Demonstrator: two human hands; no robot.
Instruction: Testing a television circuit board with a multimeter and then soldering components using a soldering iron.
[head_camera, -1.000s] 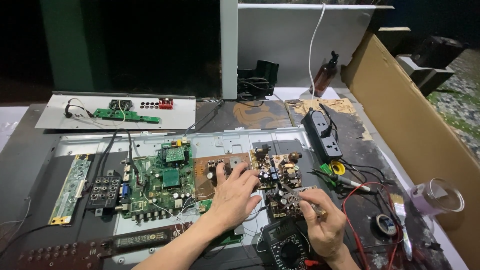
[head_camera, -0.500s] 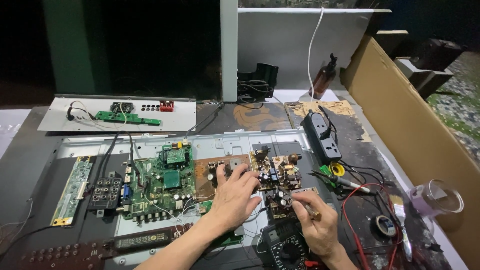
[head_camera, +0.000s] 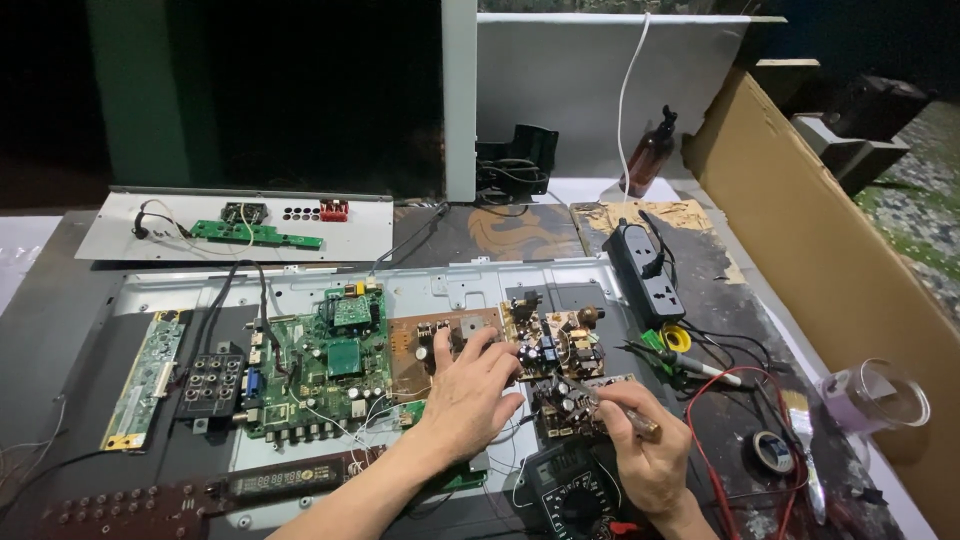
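My left hand (head_camera: 466, 390) rests on a brown power board (head_camera: 440, 345) with its fingertips on the crowded part (head_camera: 556, 340) full of capacitors and coils. My right hand (head_camera: 640, 455) grips a thin probe-like tool (head_camera: 610, 408) whose tip touches the lower part of that board. A black multimeter (head_camera: 575, 490) lies just below both hands. A green main board (head_camera: 325, 375) sits to the left on the metal back panel (head_camera: 420, 290) of a flat screen.
A black power strip (head_camera: 652, 280), red and black test leads (head_camera: 720, 400), a tape roll (head_camera: 772, 450), a brush (head_camera: 800, 440) and a plastic cup (head_camera: 875, 395) lie right. A brown bottle (head_camera: 650, 155) stands at the back. A cardboard sheet (head_camera: 840, 260) leans along the right edge.
My right hand has shifted slightly up and left, bringing the tool tip onto the board. The left hand stays on the board.
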